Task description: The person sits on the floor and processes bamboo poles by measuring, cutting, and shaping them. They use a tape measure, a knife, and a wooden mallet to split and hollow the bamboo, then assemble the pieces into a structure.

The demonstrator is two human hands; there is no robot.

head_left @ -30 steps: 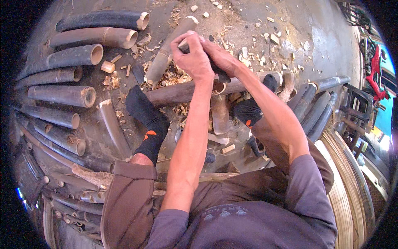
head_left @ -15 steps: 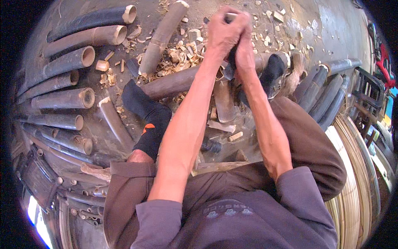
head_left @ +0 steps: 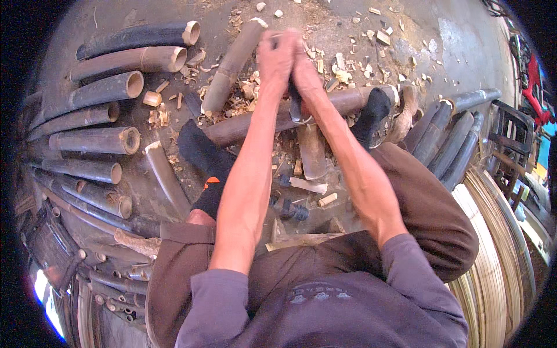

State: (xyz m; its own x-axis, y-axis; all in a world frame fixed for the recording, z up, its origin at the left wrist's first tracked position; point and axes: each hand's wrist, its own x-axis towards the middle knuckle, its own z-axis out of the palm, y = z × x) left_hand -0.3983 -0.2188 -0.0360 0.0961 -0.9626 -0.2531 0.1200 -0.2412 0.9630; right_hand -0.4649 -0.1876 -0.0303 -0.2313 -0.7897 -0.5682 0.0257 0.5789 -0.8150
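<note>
Clock positions are taken from the middle of the view, with 12 o'clock directly away from the person. The left hand (head_left: 275, 61) and the right hand (head_left: 306, 78) are pressed together at 12 o'clock, both blurred. Each hand is clenched on a dark, flat-bladed hand tool (head_left: 296, 105); its handle is mostly hidden by the fingers. The blade extends toward the person, below the hands, and overlaps a long brown bamboo tube (head_left: 241, 130) lying crosswise on the floor from 10 to 1 o'clock. Contact between blade and tube cannot be determined.

The left foot in a black sock (head_left: 194, 145) is at 10 o'clock, at one end of the tube; the right foot in a black sock (head_left: 372, 110) is at 2 o'clock, near the other end. A short brown block (head_left: 313, 153) lies beside the tube, on the person's side, toward 1 o'clock.

A second brown bamboo tube (head_left: 232, 69) lies at an angle at 11 o'clock, next to curled, pale shavings (head_left: 248, 91). A row of dark and brown bamboo tubes (head_left: 96, 141) occupies 8 to 11 o'clock. Further dark tubes (head_left: 455, 139) lie between 2 and 3 o'clock; a bundle of long, pale strips (head_left: 493, 261) is at 4 o'clock.
</note>
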